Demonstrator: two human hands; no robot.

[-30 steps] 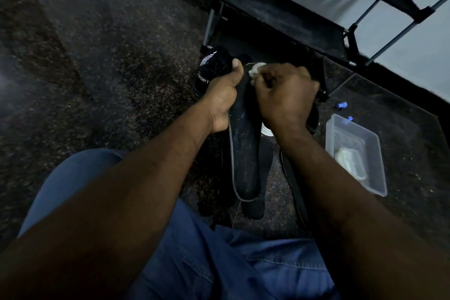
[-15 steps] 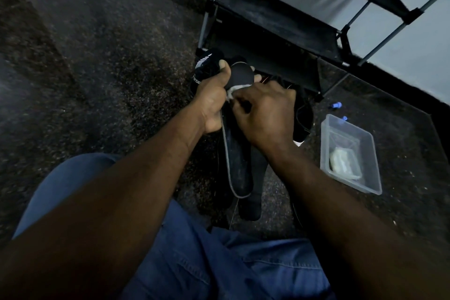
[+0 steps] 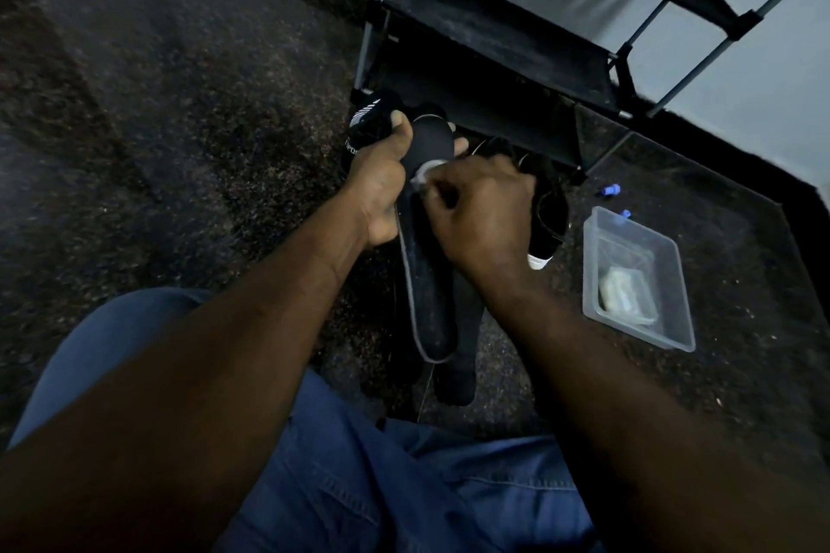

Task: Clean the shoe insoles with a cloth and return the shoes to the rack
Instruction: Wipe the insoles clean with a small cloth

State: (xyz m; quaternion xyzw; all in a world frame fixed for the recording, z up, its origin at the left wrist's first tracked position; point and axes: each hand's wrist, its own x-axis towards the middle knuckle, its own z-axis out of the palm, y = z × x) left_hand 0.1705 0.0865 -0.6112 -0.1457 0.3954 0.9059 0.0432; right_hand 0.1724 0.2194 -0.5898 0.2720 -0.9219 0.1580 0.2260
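- left hand (image 3: pixel 381 189): fingers wrapped round the upper part of a dark insole (image 3: pixel 429 283), thumb laid along its near edge, fingertips showing past the far edge.
- right hand (image 3: pixel 483 216): fingers curled, pinching a small white cloth (image 3: pixel 422 175) and pressing it to the face of the insole just below the left thumb.
- insole: held lengthwise off the floor, in front of the rack (image 3: pixel 494 54); rounded toe end points toward the rack's bottom shelf, heel end points away from it toward the lap. a pale line runs round its edge.
- second insole (image 3: pixel 462 373): dark, partly hidden under the held one, farther out from the rack; whether it touches the held one i cannot tell.
- striped shoe (image 3: pixel 364 130): black with white stripes and white lettering, by the rack's front left leg, behind the left hand.
- second shoe (image 3: pixel 545 202): black with a white sole edge, on the floor just in front of the rack's bottom shelf, partly behind the right hand.
- clear tub (image 3: pixel 589 283): out from the rack's front right leg, a pale folded item (image 3: pixel 624 294) inside.
- blue bits (image 3: pixel 607 190): two small ones, between the tub and the rack's right leg.
- floor (image 3: pixel 179 126): dark, speckled.
- jeans (image 3: pixel 404 485): blue, at the bottom of the view, farthest from the rack.
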